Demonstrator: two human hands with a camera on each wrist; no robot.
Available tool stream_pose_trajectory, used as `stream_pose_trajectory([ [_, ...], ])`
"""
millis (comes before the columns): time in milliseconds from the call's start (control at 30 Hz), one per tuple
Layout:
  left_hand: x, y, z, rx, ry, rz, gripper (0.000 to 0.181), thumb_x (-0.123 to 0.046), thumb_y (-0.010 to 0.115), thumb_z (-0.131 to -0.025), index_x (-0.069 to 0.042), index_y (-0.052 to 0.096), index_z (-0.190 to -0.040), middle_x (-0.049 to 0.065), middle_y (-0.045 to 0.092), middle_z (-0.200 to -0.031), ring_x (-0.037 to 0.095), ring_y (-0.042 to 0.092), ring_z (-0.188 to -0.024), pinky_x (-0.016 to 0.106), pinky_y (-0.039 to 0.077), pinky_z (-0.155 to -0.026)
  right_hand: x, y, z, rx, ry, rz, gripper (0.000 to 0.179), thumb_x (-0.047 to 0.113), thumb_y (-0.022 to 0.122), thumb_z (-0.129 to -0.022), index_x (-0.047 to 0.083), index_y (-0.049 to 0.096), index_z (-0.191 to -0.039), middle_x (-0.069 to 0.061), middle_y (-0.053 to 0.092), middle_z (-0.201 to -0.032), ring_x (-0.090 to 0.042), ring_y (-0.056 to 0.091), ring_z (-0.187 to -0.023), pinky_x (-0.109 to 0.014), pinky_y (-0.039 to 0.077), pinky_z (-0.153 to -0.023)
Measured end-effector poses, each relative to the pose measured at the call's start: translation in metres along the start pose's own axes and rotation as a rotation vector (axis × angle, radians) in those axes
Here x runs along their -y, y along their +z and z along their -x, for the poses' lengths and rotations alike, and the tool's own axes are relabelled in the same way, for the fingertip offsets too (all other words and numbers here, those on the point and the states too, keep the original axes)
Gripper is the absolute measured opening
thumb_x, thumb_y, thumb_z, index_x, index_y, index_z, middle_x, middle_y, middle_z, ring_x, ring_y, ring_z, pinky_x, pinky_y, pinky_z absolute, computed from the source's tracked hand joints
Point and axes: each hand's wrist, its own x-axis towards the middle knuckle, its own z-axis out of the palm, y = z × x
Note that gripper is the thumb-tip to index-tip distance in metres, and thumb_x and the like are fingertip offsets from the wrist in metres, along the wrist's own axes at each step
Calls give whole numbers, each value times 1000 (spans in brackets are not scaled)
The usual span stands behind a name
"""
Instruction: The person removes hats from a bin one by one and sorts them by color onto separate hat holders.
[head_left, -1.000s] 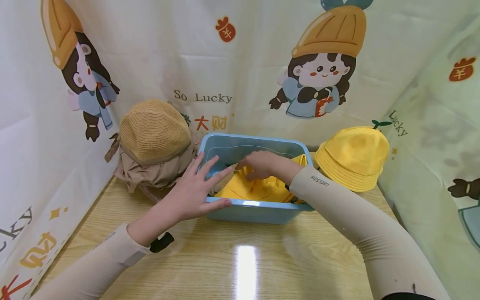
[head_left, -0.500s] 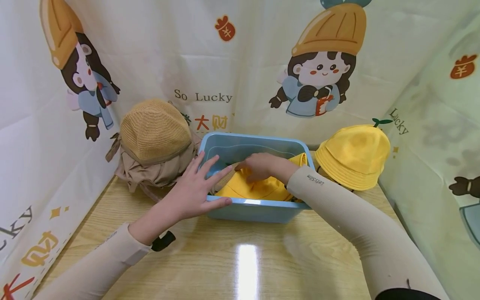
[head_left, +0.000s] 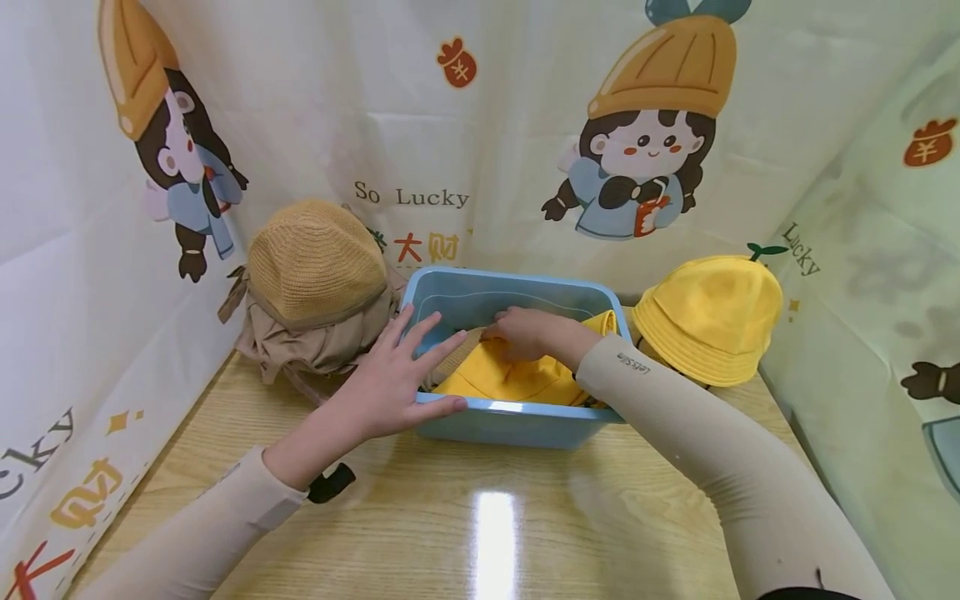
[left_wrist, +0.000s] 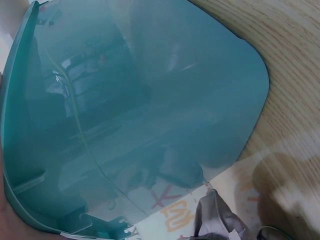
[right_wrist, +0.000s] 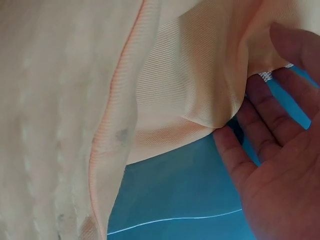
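Note:
A yellow cloth hat (head_left: 495,375) lies in a light blue plastic basin (head_left: 517,427), with a tan woven piece (head_left: 457,354) partly hidden at its left. My right hand (head_left: 528,333) is inside the basin at the yellow hat. In the right wrist view its fingers (right_wrist: 267,120) are spread and bend only slightly. Their tips touch the edge of the fabric (right_wrist: 200,75), with the thumb apart above; no firm grip shows. My left hand (head_left: 386,379) rests on the basin's left rim, fingers spread and straight. Only a sliver of it appears in the left wrist view.
Left of the basin, a tan woven hat (head_left: 315,262) sits on brownish cloth hats (head_left: 307,342). A yellow bucket hat (head_left: 712,321) with a green sprout stands at the right. Printed curtain (head_left: 510,125) surrounds the wooden table (head_left: 420,517).
The head view has shifted slightly. My right fingers have drawn in a little to the right over the yellow hat. My left hand stays on the rim.

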Motion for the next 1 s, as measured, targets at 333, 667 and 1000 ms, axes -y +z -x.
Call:
stream_pose_trajectory([
  [333,0,3,1,-23,12,3,83,-77,47,-88,-31,34,-156,17,33,-158,48,12,-150,61,15,-119,-2,2,1,-55,0,13,16,14,63,-99,20,72,-110,-4,56,-103,-24,52,-96,-35,48,-90],
  [667,0,5,0,-27,11,-4,82,-75,50,-88,-33,33,-156,16,33,-158,47,12,-150,60,16,-120,-3,-3,11,-73,7,-8,6,21,61,-100,23,66,-103,0,60,-99,-24,49,-95,-36,44,-86],
  [1000,2,4,-1,-35,25,-15,81,-75,48,-89,-33,32,-157,17,35,-157,46,12,-150,58,13,-121,-8,-30,29,-38,24,-138,30,17,60,-100,23,59,-129,-4,67,-112,-23,59,-92,-37,52,-86],
])
